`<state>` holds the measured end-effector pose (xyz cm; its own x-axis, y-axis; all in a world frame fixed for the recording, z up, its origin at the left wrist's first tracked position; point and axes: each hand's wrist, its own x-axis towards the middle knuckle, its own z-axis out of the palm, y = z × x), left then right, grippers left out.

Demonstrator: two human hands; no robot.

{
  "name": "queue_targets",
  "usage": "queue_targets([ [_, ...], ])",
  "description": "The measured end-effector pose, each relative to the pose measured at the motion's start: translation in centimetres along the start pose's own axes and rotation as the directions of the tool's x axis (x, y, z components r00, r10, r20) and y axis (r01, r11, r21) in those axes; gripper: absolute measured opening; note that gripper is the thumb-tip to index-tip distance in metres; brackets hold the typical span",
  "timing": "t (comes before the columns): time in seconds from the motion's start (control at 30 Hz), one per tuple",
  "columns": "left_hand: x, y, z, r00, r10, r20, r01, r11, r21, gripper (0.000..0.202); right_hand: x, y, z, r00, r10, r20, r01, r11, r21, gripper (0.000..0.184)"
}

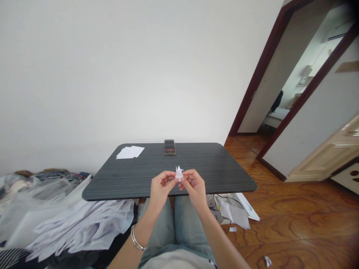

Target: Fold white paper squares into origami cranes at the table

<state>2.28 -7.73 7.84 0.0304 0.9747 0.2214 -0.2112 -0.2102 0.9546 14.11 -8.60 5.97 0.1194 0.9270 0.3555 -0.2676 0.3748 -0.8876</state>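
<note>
A small piece of folded white paper with pointed tips sits between my two hands, above the near part of the dark table. My left hand pinches its left side between thumb and fingers. On the opposite side, my right hand grips the paper the same way, with the thumb toward me. The tips point up and away from me. Parts of the paper's lower edge are hidden behind my thumbs.
White paper sheets lie at the table's back left. A phone leans on a stand at the back middle. Clothes and plastic bags are heaped at left. Papers and cables lie below the table's right side, with paper scraps on the floor.
</note>
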Motion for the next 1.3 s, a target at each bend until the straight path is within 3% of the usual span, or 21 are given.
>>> queue_targets([
  [0.33, 0.3, 0.2, -0.6, 0.995, -0.057, 0.076, 0.052, 0.997, 0.060, 0.016, 0.2, 0.2, -0.4, 0.996, 0.031, 0.088, -0.037, 0.997, 0.074, 0.013],
  [0.6, 0.3, 0.4, -0.9, 0.988, 0.031, 0.153, -0.040, 0.997, 0.059, 0.004, 0.0, 0.5, -0.7, 0.994, 0.020, 0.110, -0.027, 0.997, 0.069, 0.017],
  [0.93, 0.1, 0.3, -1.0, 0.981, -0.027, 0.193, 0.020, 0.999, 0.040, 0.019, -0.1, 0.2, -0.5, 0.996, 0.005, 0.093, -0.008, 1.000, 0.027, 0.018],
  [1.3, 0.5, 0.1, -1.3, 0.982, 0.018, 0.189, -0.032, 0.997, 0.069, 0.009, -0.1, 0.5, -0.9, 0.996, 0.006, 0.094, -0.005, 1.000, -0.010, 0.014],
])
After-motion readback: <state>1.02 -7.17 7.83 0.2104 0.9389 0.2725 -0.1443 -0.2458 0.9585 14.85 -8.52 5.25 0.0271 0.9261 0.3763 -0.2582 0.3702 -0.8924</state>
